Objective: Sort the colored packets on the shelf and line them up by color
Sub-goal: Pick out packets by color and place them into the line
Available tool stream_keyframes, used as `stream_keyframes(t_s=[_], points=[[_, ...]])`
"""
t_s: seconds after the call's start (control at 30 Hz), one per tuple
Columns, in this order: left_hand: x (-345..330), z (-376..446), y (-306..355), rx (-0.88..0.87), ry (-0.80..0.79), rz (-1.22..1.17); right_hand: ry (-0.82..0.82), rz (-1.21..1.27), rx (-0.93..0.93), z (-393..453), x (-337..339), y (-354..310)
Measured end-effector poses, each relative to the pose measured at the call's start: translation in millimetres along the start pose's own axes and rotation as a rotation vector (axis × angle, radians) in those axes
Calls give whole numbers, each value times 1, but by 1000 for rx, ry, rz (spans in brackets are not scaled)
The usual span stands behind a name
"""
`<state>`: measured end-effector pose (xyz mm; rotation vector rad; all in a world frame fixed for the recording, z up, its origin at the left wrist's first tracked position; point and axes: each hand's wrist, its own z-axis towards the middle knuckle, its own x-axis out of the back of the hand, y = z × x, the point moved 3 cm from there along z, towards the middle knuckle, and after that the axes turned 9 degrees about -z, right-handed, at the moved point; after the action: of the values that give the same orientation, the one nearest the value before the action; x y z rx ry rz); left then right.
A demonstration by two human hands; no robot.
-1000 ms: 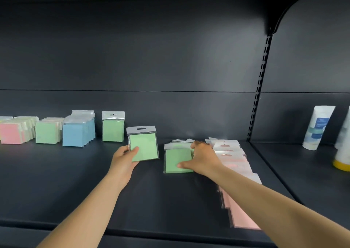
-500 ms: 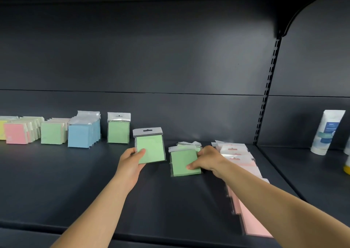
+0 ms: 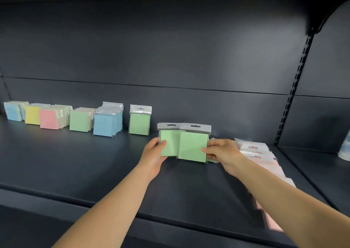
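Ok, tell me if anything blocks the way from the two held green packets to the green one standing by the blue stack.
Nothing visible does. The left hand and right hand hold the two green packets up; only bare shelf lies between them and the standing green packet.

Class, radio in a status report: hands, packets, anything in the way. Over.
Left hand grips one green packet, right hand grips another, overlapping the first. Upright green packet stands at the row's end. Pink packets lie flat beside the right hand; path left unobstructed.
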<state>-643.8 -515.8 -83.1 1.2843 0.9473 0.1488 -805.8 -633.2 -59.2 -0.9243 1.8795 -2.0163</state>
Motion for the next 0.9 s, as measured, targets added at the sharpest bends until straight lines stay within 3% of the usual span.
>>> stream_keyframes(t_s=[0.27,0.43,0.6,0.73,0.9], points=[[25,2,26,-8,-162,93,133,93,-32,19,-81,-12],[69,32,61,-94,-213,469,249,98,11,31,-133,-30],[105,66,77,-161,-215,683,299,-27,137,36,-188,-41],[121,89,67,-174,-183,693,355,-143,167,47,-211,-38],[115,114,77,-376,-99,626,467,-147,180,75,-219,-45]])
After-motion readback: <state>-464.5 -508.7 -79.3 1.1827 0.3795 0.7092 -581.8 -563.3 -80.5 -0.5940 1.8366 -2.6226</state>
